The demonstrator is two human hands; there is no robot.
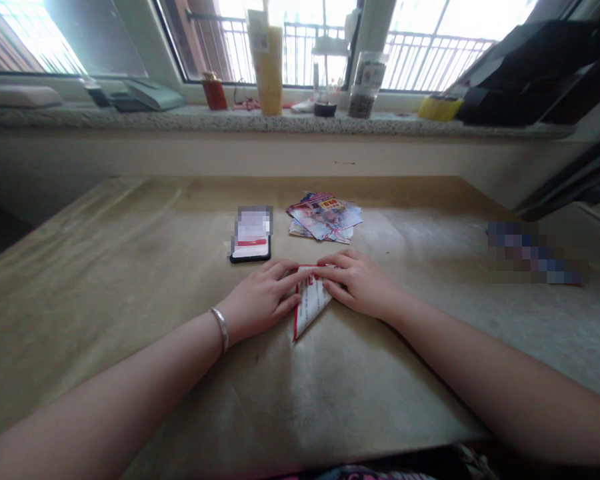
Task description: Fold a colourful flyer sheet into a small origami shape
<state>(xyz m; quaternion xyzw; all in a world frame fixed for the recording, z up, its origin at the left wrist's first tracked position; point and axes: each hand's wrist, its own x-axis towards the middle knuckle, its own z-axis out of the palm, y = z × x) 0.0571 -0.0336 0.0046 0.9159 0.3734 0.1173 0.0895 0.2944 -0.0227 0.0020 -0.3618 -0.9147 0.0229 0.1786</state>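
Observation:
A folded paper (311, 307), white with a red edge and printed marks, lies on the table in front of me as a triangle pointing toward me. My left hand (260, 300), with a silver bangle at the wrist, grips its left side, the index finger reaching across the upper part. From the other side my right hand (360, 283) holds the upper right of the paper, its index finger meeting the left one near the top edge. The fingers cover part of the print. Just beyond, a loose pile of colourful printed paper sheets (325, 217) lies on the table.
A phone (253, 243) with a lit, blurred screen lies beyond my left hand. At the right is a pixelated dark strip (535, 253). The windowsill (155, 120) carries a red container (214, 92), a tall yellow container (271, 73), jars and a black bag (525, 73).

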